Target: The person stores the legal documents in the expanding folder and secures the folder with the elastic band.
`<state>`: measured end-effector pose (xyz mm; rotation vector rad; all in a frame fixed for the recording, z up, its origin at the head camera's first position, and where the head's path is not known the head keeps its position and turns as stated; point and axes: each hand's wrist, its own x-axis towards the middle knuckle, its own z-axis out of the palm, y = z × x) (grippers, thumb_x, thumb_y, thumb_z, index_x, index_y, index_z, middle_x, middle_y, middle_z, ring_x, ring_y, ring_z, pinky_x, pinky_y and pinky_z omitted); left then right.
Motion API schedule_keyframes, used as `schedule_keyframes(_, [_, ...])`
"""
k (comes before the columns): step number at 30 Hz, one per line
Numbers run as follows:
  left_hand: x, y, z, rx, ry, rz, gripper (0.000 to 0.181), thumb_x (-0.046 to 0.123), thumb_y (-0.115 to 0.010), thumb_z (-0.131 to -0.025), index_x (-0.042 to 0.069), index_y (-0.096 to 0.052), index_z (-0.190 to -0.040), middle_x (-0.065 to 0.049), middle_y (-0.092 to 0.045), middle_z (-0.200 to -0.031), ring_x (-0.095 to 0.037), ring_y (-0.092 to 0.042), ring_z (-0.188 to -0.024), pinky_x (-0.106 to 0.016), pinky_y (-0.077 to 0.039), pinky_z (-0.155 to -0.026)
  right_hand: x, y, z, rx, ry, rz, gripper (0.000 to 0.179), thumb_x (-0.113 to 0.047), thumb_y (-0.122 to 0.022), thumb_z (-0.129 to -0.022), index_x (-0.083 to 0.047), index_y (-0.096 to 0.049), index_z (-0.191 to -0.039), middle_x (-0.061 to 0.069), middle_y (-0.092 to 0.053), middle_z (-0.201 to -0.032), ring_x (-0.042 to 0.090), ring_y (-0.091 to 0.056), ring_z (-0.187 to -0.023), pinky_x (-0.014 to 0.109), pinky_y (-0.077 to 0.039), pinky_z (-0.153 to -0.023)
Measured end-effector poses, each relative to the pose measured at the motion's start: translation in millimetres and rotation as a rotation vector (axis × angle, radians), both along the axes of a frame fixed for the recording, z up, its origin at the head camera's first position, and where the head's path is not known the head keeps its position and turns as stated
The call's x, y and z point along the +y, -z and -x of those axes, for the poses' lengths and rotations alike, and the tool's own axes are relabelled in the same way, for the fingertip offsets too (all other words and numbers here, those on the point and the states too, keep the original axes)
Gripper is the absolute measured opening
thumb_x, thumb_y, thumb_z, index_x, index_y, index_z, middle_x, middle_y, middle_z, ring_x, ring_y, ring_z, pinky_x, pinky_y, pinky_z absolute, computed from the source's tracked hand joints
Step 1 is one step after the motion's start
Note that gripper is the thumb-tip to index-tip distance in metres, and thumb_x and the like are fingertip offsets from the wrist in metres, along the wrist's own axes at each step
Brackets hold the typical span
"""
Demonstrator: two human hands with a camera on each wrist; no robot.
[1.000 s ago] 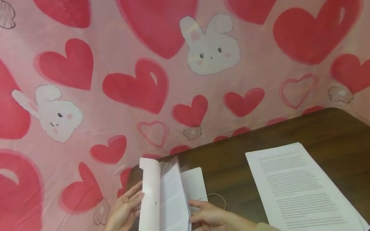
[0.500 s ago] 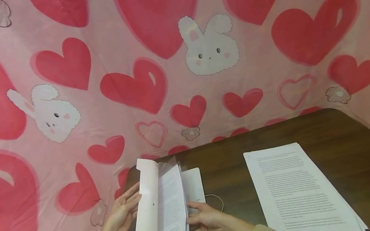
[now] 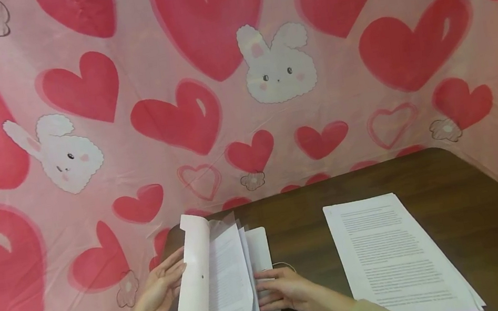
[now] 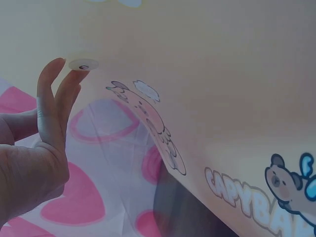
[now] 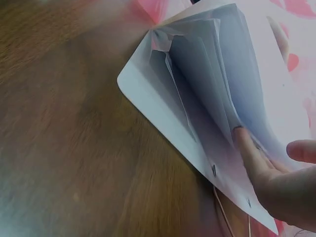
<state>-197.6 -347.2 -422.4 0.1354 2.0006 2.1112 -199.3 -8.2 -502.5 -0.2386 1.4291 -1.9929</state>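
An expanding file folder [image 3: 260, 260] stands on the table at lower centre with its pale cover [image 3: 194, 290] raised. Printed sheets [image 3: 229, 286] show inside. My left hand [image 3: 158, 293] rests extended fingers on the cover's outer side. The left wrist view shows those fingertips at a round white button [image 4: 84, 64] beside capybara print [image 4: 291, 182]. My right hand [image 3: 289, 290] reaches in from the right, its fingers fairly straight and touching the edges of the inner leaves. In the right wrist view one fingertip [image 5: 242, 136] lies against the folder's dividers [image 5: 197, 74], thumb apart.
A stack of printed paper [image 3: 397, 257] lies on the brown table [image 3: 306, 222] to the right of the folder. A thin cord [image 5: 222, 212] loops from the folder's edge. Behind the table hangs a pink cloth [image 3: 189, 4] with hearts and rabbits.
The right-hand leaves in the folder have spread a little further apart, and my right hand has shifted slightly against them. My left hand keeps its place on the cover.
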Motion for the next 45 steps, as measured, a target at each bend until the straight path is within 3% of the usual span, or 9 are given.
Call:
schedule_keyframes(9, [-2.3, -1.4, 0.3, 0.016, 0.012, -0.018, 0.056, 0.004, -0.05, -0.115, -0.001, -0.034, -0.169, 0.013, -0.08, -0.125, -0.004, -0.079, -0.108, -0.023, -0.066, -0.092, 26.3, -4.4, 0.2, 0.028, 0.009, -0.031, 0.053, -0.011, -0.062, -0.111, 0.016, -0.049, -0.154, 0.032, -0.069, -0.144, 0.036, -0.08, -0.118, 0.047, -0.065, -0.104])
schedule_keyframes(12, [-2.3, -2.6, 0.7, 0.015, 0.016, -0.018, 0.05, 0.004, -0.05, -0.115, 0.009, -0.043, -0.164, 0.013, -0.08, -0.125, -0.004, -0.079, -0.108, -0.024, -0.066, -0.092, 38.7, -4.1, 1.2, 0.034, 0.008, -0.031, 0.056, -0.012, -0.063, -0.11, 0.016, -0.047, -0.155, 0.032, -0.068, -0.145, 0.033, -0.08, -0.118, 0.048, -0.064, -0.106])
schedule_keyframes(18, [-1.2, -3.6, 1.9, 0.009, 0.024, -0.011, 0.052, 0.004, -0.05, -0.115, 0.007, -0.04, -0.166, 0.013, -0.08, -0.125, -0.005, -0.079, -0.108, -0.024, -0.066, -0.092, 67.7, -0.6, 4.4, 0.098, 0.016, -0.072, 0.058, -0.018, -0.06, -0.113, 0.016, -0.044, -0.158, 0.034, -0.063, -0.151, 0.035, -0.077, -0.125, 0.045, -0.065, -0.106])
schedule_keyframes(25, [-1.8, -4.7, -0.1, 0.011, 0.023, -0.001, 0.043, 0.005, -0.051, -0.115, 0.022, -0.054, -0.155, 0.014, -0.08, -0.125, -0.005, -0.079, -0.109, -0.024, -0.066, -0.093, 97.5, -1.6, 4.5, 0.238, 0.106, -0.166, 0.062, -0.032, -0.051, -0.118, 0.016, -0.043, -0.158, 0.036, -0.062, -0.15, 0.042, -0.071, -0.133, 0.043, -0.065, -0.105])
schedule_keyframes(30, [-2.6, -3.8, -0.3, 0.019, 0.043, -0.027, 0.042, 0.004, -0.05, -0.115, 0.037, -0.064, -0.135, 0.013, -0.081, -0.126, -0.005, -0.079, -0.11, -0.024, -0.066, -0.094, 115.5, -5.6, 6.0, 0.272, 0.158, -0.236, 0.063, -0.034, -0.047, -0.12, 0.015, -0.043, -0.159, 0.035, -0.059, -0.154, 0.047, -0.063, -0.143, 0.048, -0.06, -0.113])
schedule_keyframes(36, [-3.9, -2.4, -0.3, 0.016, 0.027, -0.031, 0.042, 0.004, -0.05, -0.115, 0.036, -0.065, -0.137, 0.013, -0.081, -0.124, -0.005, -0.08, -0.108, -0.025, -0.066, -0.093, 131.7, -10.3, 2.2, 0.375, 0.316, -0.489, 0.054, -0.03, -0.047, -0.119, 0.007, -0.053, -0.157, 0.029, -0.058, -0.158, 0.05, -0.05, -0.153, 0.063, -0.045, -0.125])
schedule_keyframes(40, [-4.0, -0.4, -0.6, 0.003, 0.024, -0.042, 0.042, 0.003, -0.049, -0.115, 0.037, -0.066, -0.134, 0.012, -0.081, -0.123, -0.006, -0.08, -0.107, -0.025, -0.066, -0.092, 144.8, 12.3, 6.2, 0.542, 0.431, -0.695, 0.054, -0.038, -0.047, -0.118, -0.006, -0.054, -0.161, 0.025, -0.051, -0.166, 0.052, -0.04, -0.159, 0.069, -0.032, -0.131])
schedule_keyframes(43, [-3.2, 1.2, -0.8, -0.002, 0.03, -0.052, 0.043, 0.002, -0.049, -0.115, 0.039, -0.066, -0.131, 0.012, -0.081, -0.123, -0.005, -0.08, -0.108, -0.025, -0.066, -0.092, 158.9, 38.6, 13.8, 0.648, 0.462, -0.777, 0.059, -0.047, -0.045, -0.117, -0.014, -0.05, -0.166, 0.025, -0.043, -0.17, 0.055, -0.03, -0.161, 0.076, -0.024, -0.129])
schedule_keyframes(45, [-2.4, 1.3, -1.6, -0.001, 0.033, -0.053, 0.045, 0.002, -0.049, -0.115, 0.041, -0.067, -0.129, 0.012, -0.081, -0.123, -0.004, -0.079, -0.108, -0.024, -0.066, -0.093, 168.5, 55.8, 20.2, 0.699, 0.476, -0.825, 0.061, -0.051, -0.047, -0.116, -0.016, -0.051, -0.165, 0.025, -0.042, -0.171, 0.057, -0.03, -0.161, 0.08, -0.026, -0.126])
